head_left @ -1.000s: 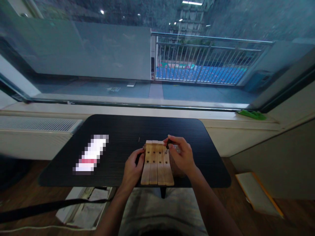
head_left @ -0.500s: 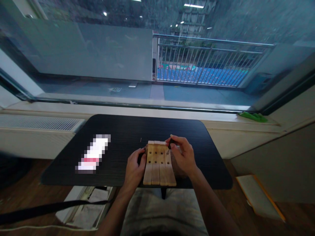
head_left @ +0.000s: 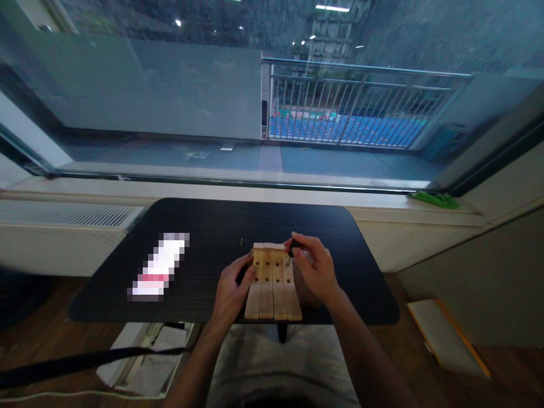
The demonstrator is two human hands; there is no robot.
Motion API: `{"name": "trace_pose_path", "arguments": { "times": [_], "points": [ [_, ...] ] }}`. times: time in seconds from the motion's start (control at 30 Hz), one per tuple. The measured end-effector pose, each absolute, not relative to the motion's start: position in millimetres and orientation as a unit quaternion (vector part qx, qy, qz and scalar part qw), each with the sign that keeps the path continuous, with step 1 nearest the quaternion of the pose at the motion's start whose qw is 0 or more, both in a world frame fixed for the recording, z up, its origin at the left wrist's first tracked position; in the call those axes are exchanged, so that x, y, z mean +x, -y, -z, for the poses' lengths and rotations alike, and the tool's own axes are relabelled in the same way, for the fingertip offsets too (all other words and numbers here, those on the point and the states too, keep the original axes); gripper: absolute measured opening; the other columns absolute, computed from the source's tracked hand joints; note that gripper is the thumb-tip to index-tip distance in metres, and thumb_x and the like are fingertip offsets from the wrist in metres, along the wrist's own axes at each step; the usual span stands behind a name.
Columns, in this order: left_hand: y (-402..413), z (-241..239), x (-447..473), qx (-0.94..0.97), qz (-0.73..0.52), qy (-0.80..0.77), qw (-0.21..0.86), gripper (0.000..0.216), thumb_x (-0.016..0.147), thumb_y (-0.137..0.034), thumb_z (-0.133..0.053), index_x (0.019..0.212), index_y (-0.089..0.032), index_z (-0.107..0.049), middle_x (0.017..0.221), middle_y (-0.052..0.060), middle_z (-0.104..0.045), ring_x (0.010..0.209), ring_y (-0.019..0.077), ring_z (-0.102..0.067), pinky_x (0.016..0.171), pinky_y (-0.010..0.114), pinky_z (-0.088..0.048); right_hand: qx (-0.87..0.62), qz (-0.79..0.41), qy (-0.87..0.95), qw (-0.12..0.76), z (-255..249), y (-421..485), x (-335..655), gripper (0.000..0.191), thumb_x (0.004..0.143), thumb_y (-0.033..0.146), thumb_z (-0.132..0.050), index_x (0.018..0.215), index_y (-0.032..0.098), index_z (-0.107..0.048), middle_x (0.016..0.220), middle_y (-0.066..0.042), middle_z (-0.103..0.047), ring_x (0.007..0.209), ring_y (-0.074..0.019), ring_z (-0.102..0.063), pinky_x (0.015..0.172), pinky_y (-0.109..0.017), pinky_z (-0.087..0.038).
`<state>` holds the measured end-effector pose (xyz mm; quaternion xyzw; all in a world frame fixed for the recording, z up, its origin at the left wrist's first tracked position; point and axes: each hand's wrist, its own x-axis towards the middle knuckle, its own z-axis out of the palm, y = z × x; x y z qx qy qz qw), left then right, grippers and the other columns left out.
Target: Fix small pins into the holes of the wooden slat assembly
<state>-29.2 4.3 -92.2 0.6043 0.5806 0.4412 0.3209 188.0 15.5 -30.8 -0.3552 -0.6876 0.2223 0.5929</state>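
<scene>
A pale wooden piece made of slats side by side point(head_left: 273, 299), with two rows of dark holes, lies near the front edge of the black table. My left hand point(head_left: 232, 286) grips its left side, thumb along the edge. In my right hand point(head_left: 317, 266) is a small screwdriver point(head_left: 293, 247), its dark handle pinched between thumb and fingers. The screwdriver's tip points down at a hole in the upper row of the rightmost slat. Something brown and rounded point(head_left: 306, 286) shows under the right side of the slats, partly hidden by my hand.
A small thin screw-like piece point(head_left: 242, 241) lies on the black table point(head_left: 204, 226) beyond my left hand. To the left is a blurred-out bright rectangle point(head_left: 158, 266). A white box point(head_left: 140, 362) stands on the floor at lower left, and a green cloth point(head_left: 436, 199) rests on the windowsill.
The whole view has shifted slightly. My right hand keeps the screwdriver at the same hole; my left thumb now reaches a little further over the wood's left edge.
</scene>
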Motion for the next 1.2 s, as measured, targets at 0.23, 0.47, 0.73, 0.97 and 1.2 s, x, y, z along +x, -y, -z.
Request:
{"name": "trace_pose_path", "arguments": {
  "times": [0.23, 0.47, 0.73, 0.97, 1.2],
  "points": [
    [-5.4, 90.6, -30.7, 0.603, -0.436, -0.587, 0.321, 0.045, 0.084, -0.051, -0.06, 0.111, -0.018, -0.075, 0.122, 0.012, -0.075, 0.117, 0.0305, -0.066, 0.108, 0.049, -0.047, -0.351, -0.23, 0.706, 0.57, 30.7, -16.3, 192.4, 0.037, 0.098, 0.015, -0.054, 0.13, 0.031, -0.064, 0.106, -0.004, -0.077, 0.093, -0.0159, -0.075, 0.081, -0.033, -0.063],
    [-5.2, 89.9, -30.9, 0.597, -0.433, -0.593, 0.321, 0.047, 0.083, -0.051, -0.06, 0.111, -0.017, -0.075, 0.121, 0.013, -0.075, 0.116, 0.0306, -0.067, 0.108, 0.049, -0.047, -0.371, -0.231, 0.707, 0.556, 31.3, -16.7, 192.0, 0.035, 0.098, 0.017, -0.054, 0.127, 0.03, -0.066, 0.108, -0.004, -0.079, 0.096, -0.0163, -0.076, 0.084, -0.033, -0.063],
    [-5.7, 88.5, -30.9, 0.597, -0.434, -0.593, 0.322, 0.047, 0.082, -0.053, -0.06, 0.109, -0.017, -0.075, 0.12, 0.013, -0.075, 0.116, 0.0311, -0.067, 0.107, 0.049, -0.048, -0.382, -0.234, 0.71, 0.544, 25.8, -16.1, 191.3, 0.033, 0.095, 0.016, -0.057, 0.122, 0.03, -0.071, 0.113, -0.003, -0.079, 0.1, -0.0173, -0.076, 0.09, -0.036, -0.062],
    [-5.8, 89.9, -31.0, 0.599, -0.429, -0.594, 0.323, 0.049, 0.082, -0.053, -0.059, 0.11, -0.017, -0.075, 0.121, 0.014, -0.075, 0.116, 0.0316, -0.067, 0.108, 0.05, -0.047, -0.385, -0.241, 0.706, 0.543, 23.1, -16.5, 191.6, 0.032, 0.094, 0.017, -0.058, 0.12, 0.029, -0.072, 0.108, -0.004, -0.08, 0.096, -0.0176, -0.076, 0.084, -0.034, -0.064],
    [-5.0, 88.9, -30.3, 0.601, -0.431, -0.593, 0.318, 0.047, 0.083, -0.052, -0.06, 0.11, -0.017, -0.075, 0.121, 0.013, -0.075, 0.115, 0.0308, -0.067, 0.108, 0.049, -0.048, -0.382, -0.236, 0.708, 0.545, 20.7, -15.7, 192.9, 0.032, 0.093, 0.016, -0.059, 0.119, 0.029, -0.072, 0.106, -0.003, -0.08, 0.094, -0.0168, -0.076, 0.083, -0.032, -0.063]
  ]
}}
